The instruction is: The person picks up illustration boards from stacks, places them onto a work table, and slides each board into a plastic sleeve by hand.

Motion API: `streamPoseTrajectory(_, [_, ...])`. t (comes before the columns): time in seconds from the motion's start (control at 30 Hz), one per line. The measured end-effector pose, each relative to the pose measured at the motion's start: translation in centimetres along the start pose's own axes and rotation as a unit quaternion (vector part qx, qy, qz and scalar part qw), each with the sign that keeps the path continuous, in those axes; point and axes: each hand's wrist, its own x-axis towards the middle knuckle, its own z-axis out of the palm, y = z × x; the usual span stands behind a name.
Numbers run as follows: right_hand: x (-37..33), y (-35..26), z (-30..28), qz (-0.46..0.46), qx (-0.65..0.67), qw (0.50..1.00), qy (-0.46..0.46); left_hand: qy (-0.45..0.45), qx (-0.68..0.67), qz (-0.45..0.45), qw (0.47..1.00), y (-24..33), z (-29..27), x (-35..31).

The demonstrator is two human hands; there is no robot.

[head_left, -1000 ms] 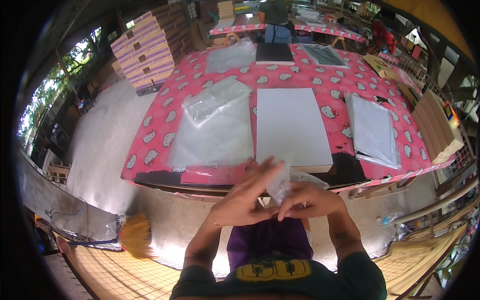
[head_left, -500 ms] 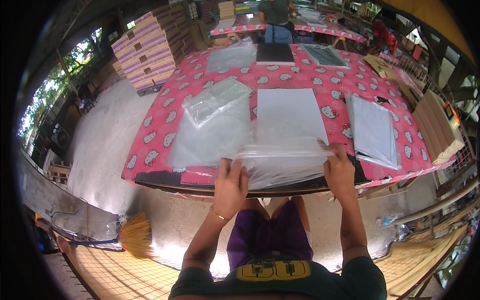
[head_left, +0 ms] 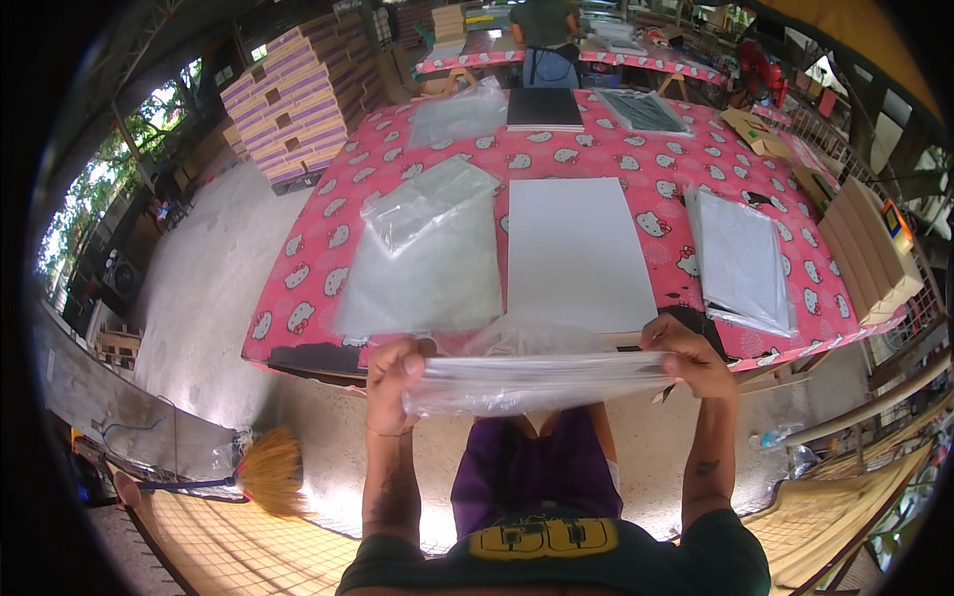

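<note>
Stretched between my hands is a clear plastic bag (head_left: 532, 385) with what look like white sheets inside, held level at the table's front edge. My left hand (head_left: 396, 385) is closed on its left end, and my right hand (head_left: 696, 358) pinches the right end. Just beyond it lies a stack of white sheets (head_left: 576, 248) on the pink patterned tablecloth (head_left: 298, 288). Left of that stack is a pile of empty clear plastic bags (head_left: 427, 268), the top one lying askew. To the right, filled plastic bags (head_left: 743, 260) with white contents are piled up.
Black sheets (head_left: 545, 109) and more plastic packs (head_left: 644, 111) lie along the far side. Brown cardboard boxes (head_left: 867, 253) stand at the right edge. Stacked cartons (head_left: 288, 109) rise at the far left. A person (head_left: 547, 45) stands at another table. A broom (head_left: 268, 472) lies lower left.
Both hands have drawn the plastic bag toward me and lifted it off the white stack, which now shows more fully. My hands have moved farther apart.
</note>
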Motion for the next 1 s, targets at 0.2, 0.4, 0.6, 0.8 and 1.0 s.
streamPoseTrajectory(0.2, [-1.8, -0.2, 0.3, -0.002, 0.478, 0.869, 0.126, -0.181, 0.184, -0.078, 0.963, -0.7, -0.1, 0.3])
streamPoseTrajectory(0.4, [0.1, -1.6, -0.2, 0.063, 0.068, 0.987, -0.133, -0.094, -0.013, -0.015, 0.995, -0.8, 0.1, 0.5])
streamPoseTrajectory(0.6, [1.5, -2.1, 3.2, 0.151, -0.053, 0.953, -0.257, -0.088, -0.219, -0.023, 0.971, 0.1, 1.7, 1.0])
streamPoseTrajectory(0.8, [-1.4, 0.1, 0.3, 0.022, 0.224, 0.970, -0.090, -0.073, -0.094, -0.092, 0.989, -0.1, 1.0, 1.1])
streamPoseTrajectory(1.0, [-2.1, 0.0, 0.9, -0.051, 0.452, 0.888, 0.068, -0.447, 0.361, -0.119, 0.810, -1.6, 1.1, 0.9])
